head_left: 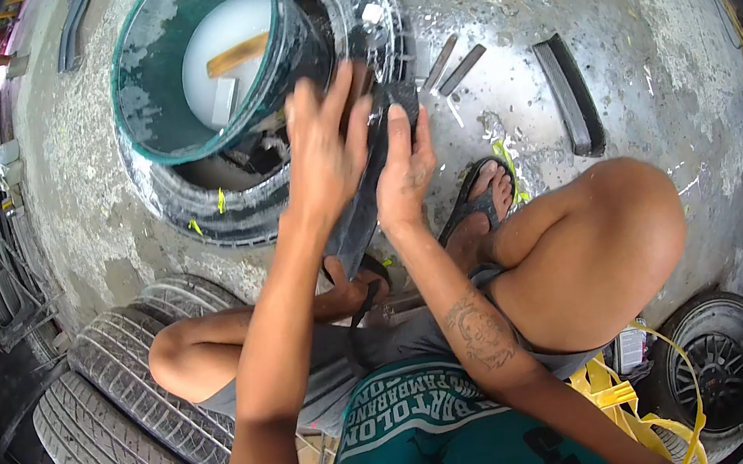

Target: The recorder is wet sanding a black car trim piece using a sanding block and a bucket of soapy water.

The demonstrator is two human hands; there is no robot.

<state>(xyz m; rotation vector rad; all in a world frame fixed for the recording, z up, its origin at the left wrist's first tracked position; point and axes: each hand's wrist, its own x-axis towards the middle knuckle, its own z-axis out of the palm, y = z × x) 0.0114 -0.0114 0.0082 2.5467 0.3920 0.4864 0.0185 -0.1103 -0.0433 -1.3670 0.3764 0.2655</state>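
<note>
My right hand (401, 172) is closed around the edge of a long, dark, flat strip (359, 220), its thumb lying on top. The strip slants from near my foot up toward the tub. Just left of it, my left hand (323, 149) has its fingers stretched and apart, slightly blurred, over the strip's far part. Something brownish shows by its fingertips, too unclear to name. Beyond the left hand stands a green tub (132, 123) of milky water, holding a tan block (237, 54) and a pale grey block (224, 101). The tub sits within a black tyre (201, 219) lying flat.
Two narrow dark strips (463, 68) and a longer, thick black piece (571, 93) lie on the concrete floor to the right. Worn tyres (118, 444) stand at lower left. A wheel (713, 365) and yellow straps (614, 397) are at lower right.
</note>
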